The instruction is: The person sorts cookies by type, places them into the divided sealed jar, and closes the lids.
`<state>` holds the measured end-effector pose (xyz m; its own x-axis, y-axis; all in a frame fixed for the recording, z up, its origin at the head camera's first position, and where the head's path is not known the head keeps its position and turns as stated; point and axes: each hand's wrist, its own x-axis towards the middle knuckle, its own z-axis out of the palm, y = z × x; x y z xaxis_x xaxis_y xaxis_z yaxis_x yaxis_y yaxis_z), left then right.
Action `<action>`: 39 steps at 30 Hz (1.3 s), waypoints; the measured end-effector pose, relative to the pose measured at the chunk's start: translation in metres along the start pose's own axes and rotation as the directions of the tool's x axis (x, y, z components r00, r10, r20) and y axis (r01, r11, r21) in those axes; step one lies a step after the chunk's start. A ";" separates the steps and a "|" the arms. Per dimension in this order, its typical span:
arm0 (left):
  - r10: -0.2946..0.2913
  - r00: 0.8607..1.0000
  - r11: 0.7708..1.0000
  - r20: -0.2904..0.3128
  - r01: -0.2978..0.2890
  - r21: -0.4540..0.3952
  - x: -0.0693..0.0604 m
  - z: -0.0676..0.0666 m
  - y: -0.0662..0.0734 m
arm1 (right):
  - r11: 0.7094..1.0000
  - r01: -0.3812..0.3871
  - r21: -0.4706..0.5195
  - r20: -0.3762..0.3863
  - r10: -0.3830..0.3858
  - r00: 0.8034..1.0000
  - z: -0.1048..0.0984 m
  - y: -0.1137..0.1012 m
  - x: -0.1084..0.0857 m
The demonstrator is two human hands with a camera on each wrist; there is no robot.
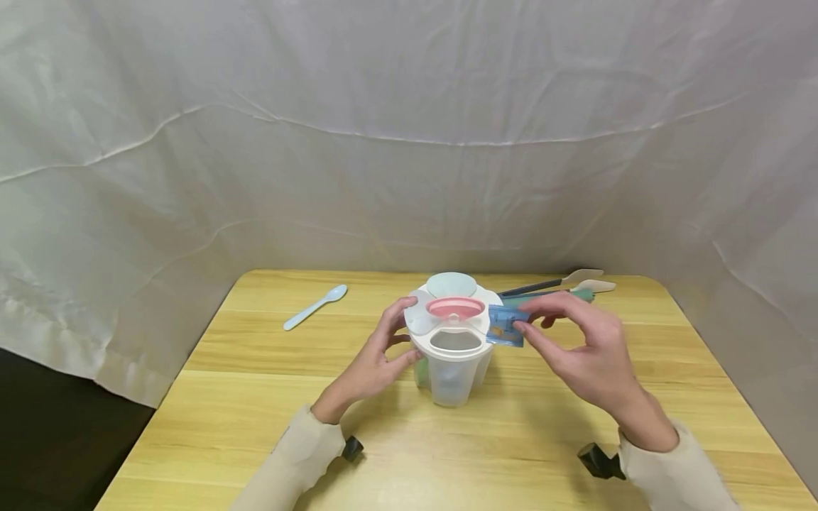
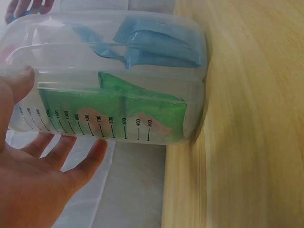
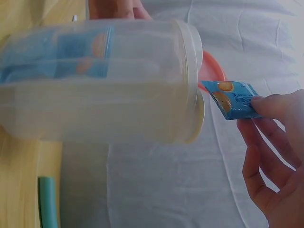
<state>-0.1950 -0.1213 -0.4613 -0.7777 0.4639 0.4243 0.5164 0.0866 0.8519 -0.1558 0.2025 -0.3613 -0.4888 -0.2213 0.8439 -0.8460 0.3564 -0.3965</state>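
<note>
A clear multi-compartment storage container (image 1: 450,380) with a white lid stands upright on the table. A pink flap (image 1: 456,307) on its lid is raised, behind an oval opening at the front. My left hand (image 1: 377,358) grips the container's left side near the lid, thumb in front. My right hand (image 1: 591,348) pinches a small blue snack packet (image 3: 235,97) between thumb and fingers, beside the lid's right edge. Through the walls, the left wrist view shows green packets (image 2: 147,111) in one compartment and blue packets (image 2: 164,47) in another.
On the table's left lies a light blue spoon (image 1: 315,308). Behind my right hand are several long-handled utensils, including a white-headed spatula (image 1: 596,286) and a dark-handled one (image 1: 533,287). A pale cloth (image 1: 447,199) hangs behind the wooden table (image 1: 211,426).
</note>
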 end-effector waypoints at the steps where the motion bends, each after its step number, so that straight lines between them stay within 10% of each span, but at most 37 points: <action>1: -0.001 1.000 1.000 0.001 0.001 0.000 0.000 0.000 0.000 | 1.000 -0.001 0.002 0.003 0.001 1.000 0.002 -0.001 0.000; 39: 0.011 1.000 1.000 0.005 -0.011 -0.007 0.002 0.004 0.003 | 0.994 0.093 0.057 0.085 -0.098 0.992 0.044 -0.005 -0.002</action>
<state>-0.1935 -0.1168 -0.4595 -0.7704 0.4689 0.4320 0.5223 0.0754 0.8494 -0.1604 0.1610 -0.3773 -0.4197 -0.3314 0.8450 -0.8987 0.2818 -0.3359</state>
